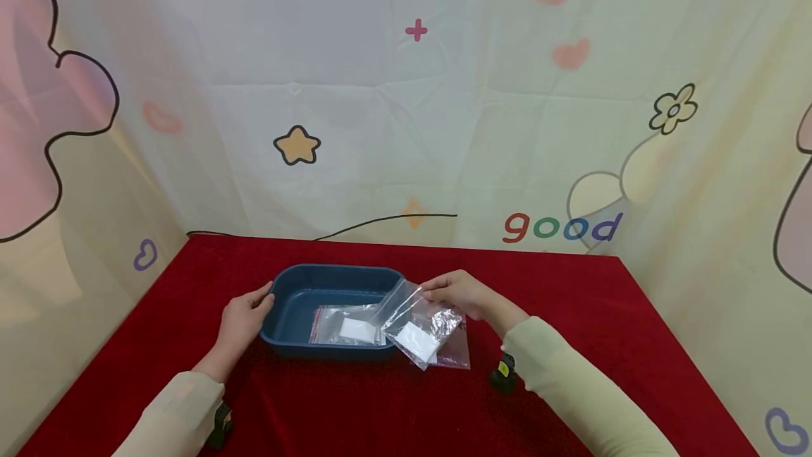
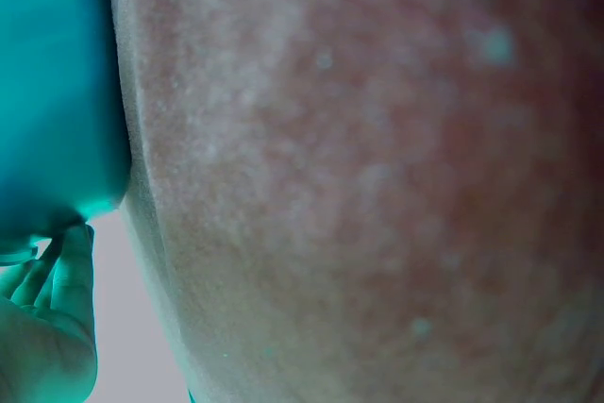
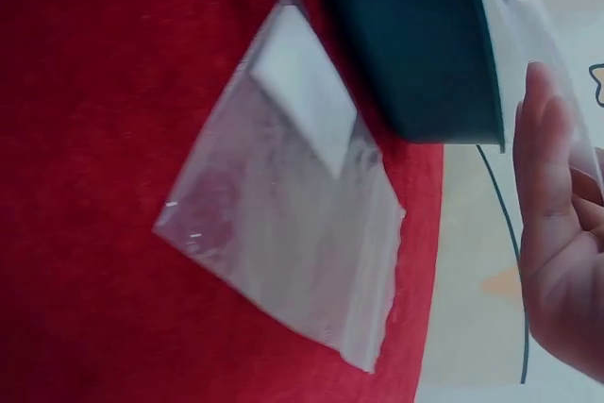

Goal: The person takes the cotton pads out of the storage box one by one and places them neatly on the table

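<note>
Head view, held bag [image 1: 414, 321]: clear plastic, white piece inside, hung at the tray's right end.
Right hand [image 1: 462, 293]: pinched that bag near its top.
Blue tray [image 1: 317, 352]: contained bagged white contents [image 1: 357, 331].
Left hand [image 1: 241, 317]: gripped the tray's left rim.
Red cloth [image 1: 444, 407]: lay beneath, another bag [image 3: 283, 195] beside the tray.
</note>
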The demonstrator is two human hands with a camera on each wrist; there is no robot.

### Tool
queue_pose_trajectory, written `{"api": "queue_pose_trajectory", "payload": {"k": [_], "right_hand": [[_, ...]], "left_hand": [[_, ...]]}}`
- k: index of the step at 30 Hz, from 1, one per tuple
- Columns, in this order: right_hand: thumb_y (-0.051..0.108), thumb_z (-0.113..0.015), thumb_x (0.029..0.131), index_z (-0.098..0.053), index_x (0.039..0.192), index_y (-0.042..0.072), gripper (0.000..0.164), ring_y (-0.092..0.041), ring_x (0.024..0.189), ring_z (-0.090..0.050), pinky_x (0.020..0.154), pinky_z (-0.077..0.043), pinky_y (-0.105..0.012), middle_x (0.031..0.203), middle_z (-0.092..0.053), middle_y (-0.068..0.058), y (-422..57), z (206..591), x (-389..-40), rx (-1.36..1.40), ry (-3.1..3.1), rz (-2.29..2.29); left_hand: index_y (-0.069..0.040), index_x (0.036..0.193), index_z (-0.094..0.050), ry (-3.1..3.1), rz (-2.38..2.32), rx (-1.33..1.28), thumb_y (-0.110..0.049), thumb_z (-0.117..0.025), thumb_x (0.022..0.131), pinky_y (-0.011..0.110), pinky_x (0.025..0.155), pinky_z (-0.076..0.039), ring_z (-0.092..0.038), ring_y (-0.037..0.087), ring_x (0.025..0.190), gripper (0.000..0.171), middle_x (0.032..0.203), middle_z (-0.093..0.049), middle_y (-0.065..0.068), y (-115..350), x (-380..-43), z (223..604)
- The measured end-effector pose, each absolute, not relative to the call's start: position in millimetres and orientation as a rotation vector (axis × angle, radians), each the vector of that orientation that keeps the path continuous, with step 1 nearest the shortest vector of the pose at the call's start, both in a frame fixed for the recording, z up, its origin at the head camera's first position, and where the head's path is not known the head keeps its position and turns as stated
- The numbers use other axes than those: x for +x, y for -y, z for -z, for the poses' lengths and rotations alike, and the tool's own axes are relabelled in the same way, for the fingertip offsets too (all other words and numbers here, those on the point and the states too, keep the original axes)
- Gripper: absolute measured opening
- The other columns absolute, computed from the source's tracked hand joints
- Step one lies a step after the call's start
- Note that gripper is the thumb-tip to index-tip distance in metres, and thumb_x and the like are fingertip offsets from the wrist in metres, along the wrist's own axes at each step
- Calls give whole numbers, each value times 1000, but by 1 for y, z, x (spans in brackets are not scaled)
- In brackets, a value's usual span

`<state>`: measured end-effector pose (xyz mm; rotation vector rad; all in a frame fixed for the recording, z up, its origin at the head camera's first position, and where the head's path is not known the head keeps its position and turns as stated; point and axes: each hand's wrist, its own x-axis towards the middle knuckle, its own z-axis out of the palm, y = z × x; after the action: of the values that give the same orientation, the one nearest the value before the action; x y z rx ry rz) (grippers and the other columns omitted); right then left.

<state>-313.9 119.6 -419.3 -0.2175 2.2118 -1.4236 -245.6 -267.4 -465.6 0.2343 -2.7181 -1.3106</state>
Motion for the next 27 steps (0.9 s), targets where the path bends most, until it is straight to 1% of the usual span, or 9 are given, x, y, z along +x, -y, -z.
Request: {"api": "queue_pose_trajectory", "payload": {"k": [3,5,8,12,15,18,22,27], "right_hand": [[7,-61,101,-64,134,-4,35,-7,72,-62,64,-54,-19,86,-72,3,-123,422,-311,-201,-2175,1447],[4,-60,101,-61,137,-6,38,-6,73,-63,66,-56,-19,85,-72,5,-125,423,-310,-199,-2149,1473],[3,-59,101,-59,139,-7,39,-6,77,-66,71,-60,-21,92,-74,1,-128,425,-310,-196,-2132,1504],[4,-58,102,-58,140,-6,39,-8,79,-67,74,-61,-21,98,-74,-2,-134,427,-310,-196,-2133,1511],[5,-58,103,-58,141,-5,40,-7,78,-67,73,-60,-20,94,-72,1,-139,430,-309,-195,-2117,1528],[2,-55,103,-54,143,-8,41,-5,80,-67,76,-61,-19,95,-70,3,-144,433,-310,-206,-2087,1573],[0,-53,103,-50,143,-12,42,-4,85,-66,82,-61,-19,103,-71,2,-153,437,-309,-230,-2078,1624],[1,-53,103,-52,143,-9,41,-6,88,-66,84,-61,-20,119,-70,-8,-164,440,-304,-184,-2085,1664]], "left_hand": [[1,150,-46,2715,1327,232,-17,-50,106,56,115,-45,-46,44,143,47,153,-47,26,268,-246,466],[1,150,-46,2713,1333,228,-17,-49,107,56,116,-44,-45,44,144,48,153,-46,25,269,-247,467],[1,150,-46,2714,1335,228,-17,-50,107,56,117,-43,-44,43,145,47,154,-46,25,269,-248,467],[1,150,-46,2716,1333,238,-17,-50,107,56,116,-43,-45,44,144,47,153,-46,26,269,-248,466],[1,150,-47,2716,1328,242,-17,-50,106,56,115,-44,-46,44,143,47,152,-47,26,269,-248,466],[1,150,-47,2714,1325,237,-17,-51,106,56,115,-45,-46,44,143,47,152,-47,26,269,-248,466],[1,150,-47,2712,1320,230,-17,-50,106,56,114,-45,-46,44,143,47,152,-47,26,270,-248,467],[1,150,-46,2711,1333,232,-17,-50,107,56,114,-45,-46,44,143,47,152,-47,26,269,-248,469]]}}
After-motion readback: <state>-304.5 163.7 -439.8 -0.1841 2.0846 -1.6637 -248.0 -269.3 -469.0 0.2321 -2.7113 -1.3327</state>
